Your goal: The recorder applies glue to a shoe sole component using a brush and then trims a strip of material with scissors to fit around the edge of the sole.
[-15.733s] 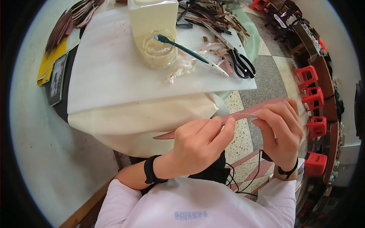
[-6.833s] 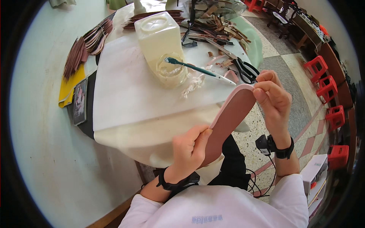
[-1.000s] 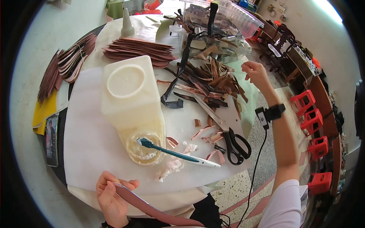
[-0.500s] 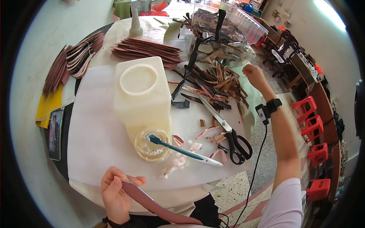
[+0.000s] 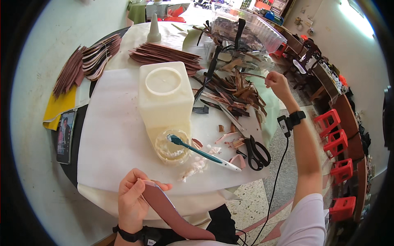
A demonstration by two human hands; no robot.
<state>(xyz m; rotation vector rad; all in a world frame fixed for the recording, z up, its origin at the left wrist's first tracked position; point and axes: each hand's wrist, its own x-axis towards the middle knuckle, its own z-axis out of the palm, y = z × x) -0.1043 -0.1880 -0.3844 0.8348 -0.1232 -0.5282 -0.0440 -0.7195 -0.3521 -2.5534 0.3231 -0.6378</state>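
My left hand (image 5: 134, 197) pinches the upper end of a long reddish-brown leather strap (image 5: 174, 213), whose other end hangs down by my lap. Out at the far right, my right hand (image 5: 278, 83) is closed on the tip of a thin brown leather strip (image 5: 253, 75). That strip reaches to a heap of leather offcuts (image 5: 242, 91) just left of the hand. In front of the left hand, a toothbrush (image 5: 205, 154) with a dark green and white handle rests across the open mouth of a cloudy plastic container (image 5: 166, 110) smeared with pale paste.
Black-handled scissors (image 5: 256, 153) lie right of the container among small scraps. Stacked leather pieces (image 5: 166, 56) and a pale cone-tipped bottle (image 5: 154, 30) stand behind. Left are bundled straps (image 5: 99, 57) and a phone (image 5: 65, 137). A clear bin (image 5: 262, 30) sits far right; red stools (image 5: 341, 170) line the floor.
A thin leather strip now shows between my right fingers and the offcut heap. My left hand has risen slightly with the strap. The whole view has shifted a little.
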